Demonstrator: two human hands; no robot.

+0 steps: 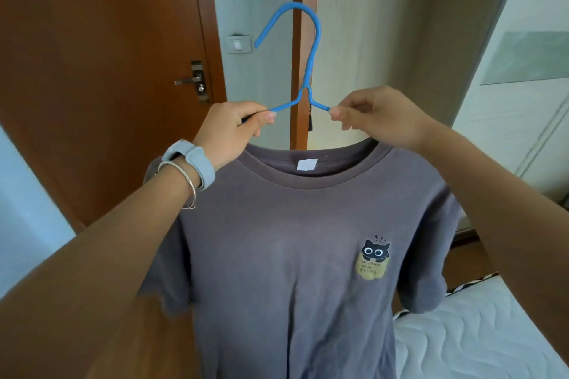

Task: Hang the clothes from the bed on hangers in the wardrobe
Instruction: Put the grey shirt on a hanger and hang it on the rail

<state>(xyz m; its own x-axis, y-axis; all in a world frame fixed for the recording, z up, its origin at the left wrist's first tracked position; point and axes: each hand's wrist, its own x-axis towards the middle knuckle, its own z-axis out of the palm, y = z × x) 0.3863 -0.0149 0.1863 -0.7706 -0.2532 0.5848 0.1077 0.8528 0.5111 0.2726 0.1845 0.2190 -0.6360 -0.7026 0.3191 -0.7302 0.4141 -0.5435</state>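
While both arms reach up, the left hand (229, 129) pinches one arm of the blue hanger (303, 71) w/ thumb & fingers shut tight on it. The right hand (374, 115) pinches the other arm the same way. The gray t-shirt (277, 255) hangs down from the hanger, collar just under the hands, cat picture (374, 257) on the chest. A brown door (101, 71) stands behind, left. The white bed (480, 332) sits low on the right.

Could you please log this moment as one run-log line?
left hand: grips blue hanger arm | right hand: grips other arm | grey T-shirt: on hanger | wardrobe: not reached
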